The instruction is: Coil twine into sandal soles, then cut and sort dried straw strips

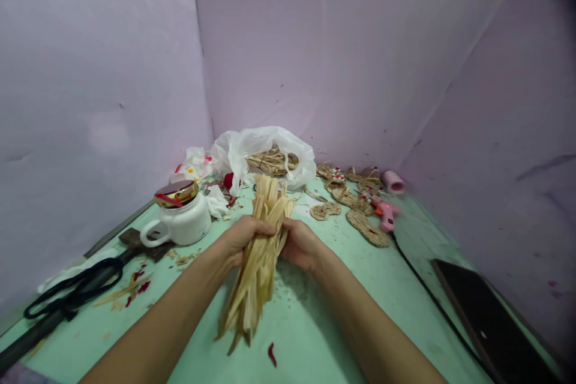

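Observation:
A thick bundle of dried corn husks (257,276) is held above the green tabletop, its loose ends fanning toward me. My left hand (245,237) wraps around its left side, thumb lying across the front. On the right side, my right hand (300,243) grips the bundle's edge, with some of its fingers hidden behind the husks. Behind the bundle stands a white plastic bag (240,150), open toward me, with more dried strips (270,162) inside. A small red scrap (272,354) lies on the table near the bundle's lower end.
At left stand a white mug (186,225) with a gold-rimmed lid (176,194) and a dark-handled tool (81,291). Woven sole-shaped pieces (366,228), a pink glue gun (387,216) with a black cord (427,291), a pink spool (393,182) and a dark flat slab (490,318) lie at right.

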Tool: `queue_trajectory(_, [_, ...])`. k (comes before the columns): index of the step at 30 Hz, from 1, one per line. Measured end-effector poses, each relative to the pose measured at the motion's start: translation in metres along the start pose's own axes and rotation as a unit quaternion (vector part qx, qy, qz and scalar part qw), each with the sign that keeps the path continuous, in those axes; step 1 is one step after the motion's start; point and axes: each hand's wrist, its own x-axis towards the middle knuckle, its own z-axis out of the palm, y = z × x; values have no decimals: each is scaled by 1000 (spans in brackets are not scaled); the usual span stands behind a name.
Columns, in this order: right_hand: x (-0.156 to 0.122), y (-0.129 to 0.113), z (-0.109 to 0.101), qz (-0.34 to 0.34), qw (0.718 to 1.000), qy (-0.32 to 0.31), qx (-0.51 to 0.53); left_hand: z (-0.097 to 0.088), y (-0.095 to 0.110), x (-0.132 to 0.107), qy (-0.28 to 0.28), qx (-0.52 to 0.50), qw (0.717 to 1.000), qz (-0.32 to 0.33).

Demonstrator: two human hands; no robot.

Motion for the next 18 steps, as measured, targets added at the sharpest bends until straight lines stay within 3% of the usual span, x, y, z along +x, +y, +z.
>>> queue_trajectory(5, [-1, 9, 11, -30, 994, 101, 2, 18, -7, -8, -2, -53, 994, 93])
queue_trajectory(12, [-10, 4, 12, -109, 980, 103, -132, 11, -9, -6, -62, -89, 994, 7])
queue_trajectory(16, [-17, -2, 9, -127, 970, 155, -135, 6, -10, 5, 19, -94, 995, 13])
queue_trajectory(18, [-21, 0, 11, -124, 974, 137, -129, 6, -11, 9, 61, -91, 994, 17])
